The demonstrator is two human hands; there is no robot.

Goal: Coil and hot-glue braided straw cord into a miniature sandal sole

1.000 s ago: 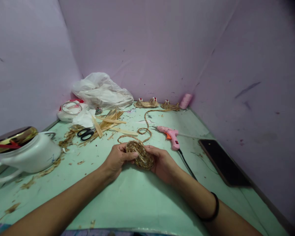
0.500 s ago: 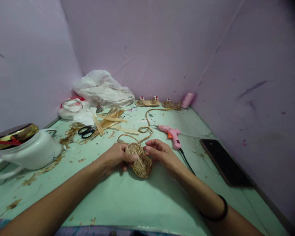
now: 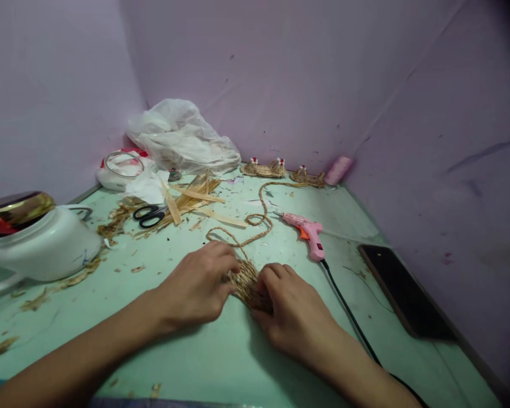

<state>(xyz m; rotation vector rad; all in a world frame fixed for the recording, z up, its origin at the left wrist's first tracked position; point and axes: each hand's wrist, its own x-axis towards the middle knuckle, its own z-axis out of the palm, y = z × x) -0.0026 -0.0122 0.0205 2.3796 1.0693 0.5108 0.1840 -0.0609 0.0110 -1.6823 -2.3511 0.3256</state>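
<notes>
Table (image 3: pixel 221 357), pale green, littered with scraps (image 3: pixel 115 221); lilac walls (image 3: pixel 238 73) behind and beside. Left hand (image 3: pixel 202 283) and right hand (image 3: pixel 291 309), fingers curled, both grip coil (image 3: pixel 245 281).

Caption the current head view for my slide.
Right hand grips a coiled rope piece, left hand at its edge, cord trailing across the green table near a pink glue gun.

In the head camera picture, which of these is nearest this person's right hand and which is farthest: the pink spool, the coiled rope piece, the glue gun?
From the right hand:
1. Coiled rope piece: touching the hand, on its left.
2. Glue gun: beyond the hand, slightly right.
3. Pink spool: farthest, at the back right.
</notes>
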